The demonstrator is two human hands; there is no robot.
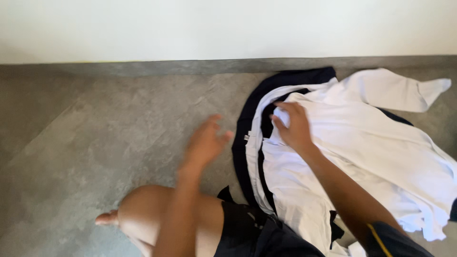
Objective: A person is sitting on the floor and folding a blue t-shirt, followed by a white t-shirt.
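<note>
Here the right hand [294, 127] grips the white shirt [352, 143]; left hand [205, 143] beside.

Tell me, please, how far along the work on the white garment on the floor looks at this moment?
Early, it seems. The white garment lies rumpled over a dark garment on the grey floor, with no neat fold showing. In hand: the right hand grips the white cloth near its upper edge, while the left hand, blurred, is open above the floor beside the pile. Smoothing and folding both pieces appear still to be done.
</note>
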